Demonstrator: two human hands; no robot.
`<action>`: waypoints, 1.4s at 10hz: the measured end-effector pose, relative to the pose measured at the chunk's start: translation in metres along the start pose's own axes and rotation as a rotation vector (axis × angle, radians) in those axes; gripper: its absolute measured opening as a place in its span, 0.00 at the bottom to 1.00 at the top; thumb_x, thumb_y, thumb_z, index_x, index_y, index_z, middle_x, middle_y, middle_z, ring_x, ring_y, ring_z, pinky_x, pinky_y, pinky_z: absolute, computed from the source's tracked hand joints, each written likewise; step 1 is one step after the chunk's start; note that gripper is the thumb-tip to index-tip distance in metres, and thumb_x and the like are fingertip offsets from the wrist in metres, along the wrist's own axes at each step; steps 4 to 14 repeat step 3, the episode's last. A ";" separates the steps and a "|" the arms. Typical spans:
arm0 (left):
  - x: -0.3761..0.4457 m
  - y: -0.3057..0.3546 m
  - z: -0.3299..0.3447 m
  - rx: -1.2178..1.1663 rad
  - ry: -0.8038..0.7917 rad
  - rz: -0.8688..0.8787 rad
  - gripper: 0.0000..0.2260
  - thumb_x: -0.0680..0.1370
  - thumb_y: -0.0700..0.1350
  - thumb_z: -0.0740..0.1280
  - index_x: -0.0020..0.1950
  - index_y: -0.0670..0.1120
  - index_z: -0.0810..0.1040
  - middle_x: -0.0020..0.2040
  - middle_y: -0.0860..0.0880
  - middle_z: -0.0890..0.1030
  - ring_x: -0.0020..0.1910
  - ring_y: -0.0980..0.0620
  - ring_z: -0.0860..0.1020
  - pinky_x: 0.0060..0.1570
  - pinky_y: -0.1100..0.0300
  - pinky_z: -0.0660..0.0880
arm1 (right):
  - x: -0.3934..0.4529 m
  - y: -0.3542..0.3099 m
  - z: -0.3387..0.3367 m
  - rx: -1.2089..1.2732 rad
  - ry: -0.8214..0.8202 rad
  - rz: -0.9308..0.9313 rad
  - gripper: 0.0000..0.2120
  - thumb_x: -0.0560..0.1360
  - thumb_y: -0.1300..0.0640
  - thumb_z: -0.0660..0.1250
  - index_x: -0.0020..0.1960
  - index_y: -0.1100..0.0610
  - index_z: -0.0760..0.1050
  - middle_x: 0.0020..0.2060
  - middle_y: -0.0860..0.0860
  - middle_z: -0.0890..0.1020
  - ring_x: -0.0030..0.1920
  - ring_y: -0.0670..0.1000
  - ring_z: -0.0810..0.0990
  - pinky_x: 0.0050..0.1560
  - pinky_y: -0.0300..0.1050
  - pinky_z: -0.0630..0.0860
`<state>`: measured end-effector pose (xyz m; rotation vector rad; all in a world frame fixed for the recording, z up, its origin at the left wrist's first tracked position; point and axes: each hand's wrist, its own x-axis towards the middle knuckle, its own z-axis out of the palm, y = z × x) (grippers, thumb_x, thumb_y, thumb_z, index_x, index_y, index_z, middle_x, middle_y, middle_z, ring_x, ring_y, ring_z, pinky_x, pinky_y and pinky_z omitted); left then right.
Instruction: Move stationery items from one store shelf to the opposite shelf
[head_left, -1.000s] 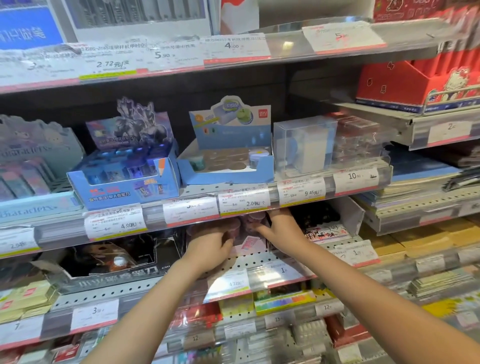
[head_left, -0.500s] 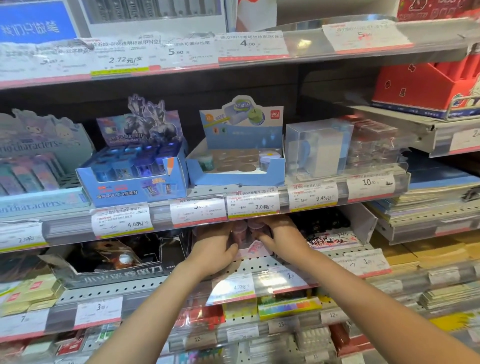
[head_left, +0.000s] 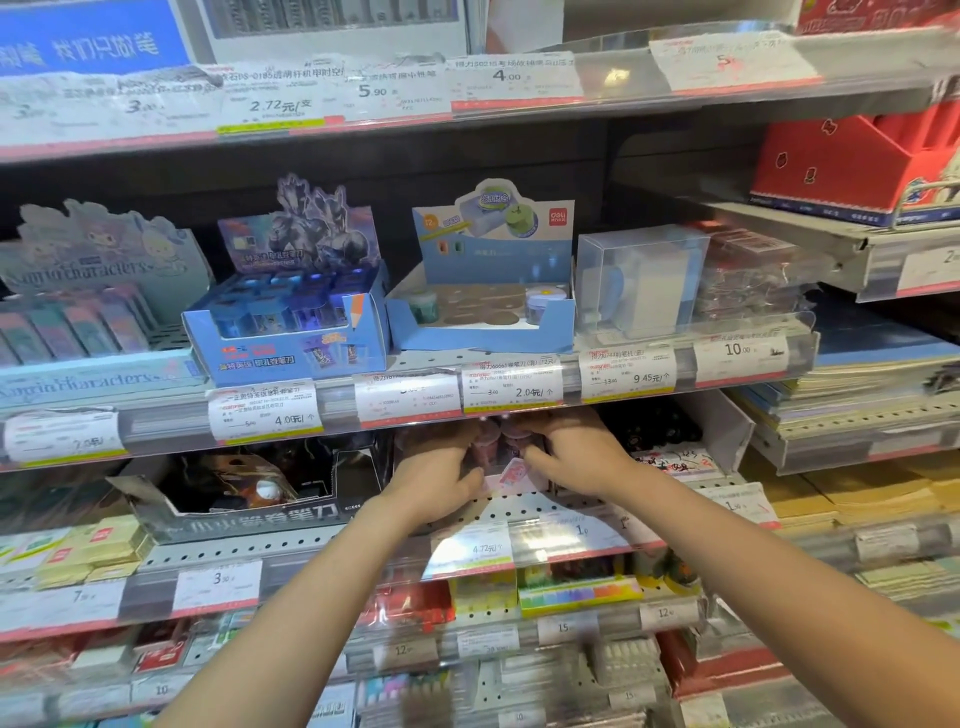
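Note:
Both my arms reach into the second shelf from the middle, under the price-tag rail. A clear box of pink sharpeners (head_left: 498, 451) stands there on the perforated shelf (head_left: 524, 512). My left hand (head_left: 434, 480) grips its left side and my right hand (head_left: 574, 457) grips its right side. The fingers of both hands curl round the box, and the rail above hides its top.
Above are a blue sharpener display (head_left: 291, 332), a light blue display tray (head_left: 488, 306) and a clear plastic box (head_left: 641, 283). A dark sharpener display (head_left: 244, 493) sits left of my hands. Notebooks (head_left: 852, 395) are stacked at the right. Price rails stick out from every shelf.
The camera has moved closer and slightly left. Both hands stay on the box of pink sharpeners, pressed a little tighter to its sides.

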<state>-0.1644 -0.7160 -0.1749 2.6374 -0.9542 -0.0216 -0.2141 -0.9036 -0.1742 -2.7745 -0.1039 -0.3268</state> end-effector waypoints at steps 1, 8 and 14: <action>-0.006 0.005 -0.003 -0.021 0.011 -0.030 0.18 0.77 0.49 0.60 0.66 0.49 0.67 0.48 0.46 0.76 0.52 0.42 0.76 0.41 0.59 0.68 | -0.004 -0.002 0.000 -0.021 0.001 -0.026 0.21 0.71 0.47 0.57 0.63 0.48 0.72 0.61 0.53 0.77 0.59 0.56 0.74 0.57 0.49 0.75; -0.021 0.000 -0.008 -0.208 0.248 0.010 0.15 0.76 0.47 0.64 0.61 0.45 0.75 0.47 0.45 0.81 0.50 0.45 0.78 0.44 0.60 0.69 | -0.020 -0.005 -0.006 -0.011 0.090 -0.046 0.24 0.73 0.50 0.60 0.68 0.53 0.65 0.55 0.57 0.78 0.56 0.59 0.74 0.51 0.47 0.70; -0.021 0.000 -0.008 -0.208 0.248 0.010 0.15 0.76 0.47 0.64 0.61 0.45 0.75 0.47 0.45 0.81 0.50 0.45 0.78 0.44 0.60 0.69 | -0.020 -0.005 -0.006 -0.011 0.090 -0.046 0.24 0.73 0.50 0.60 0.68 0.53 0.65 0.55 0.57 0.78 0.56 0.59 0.74 0.51 0.47 0.70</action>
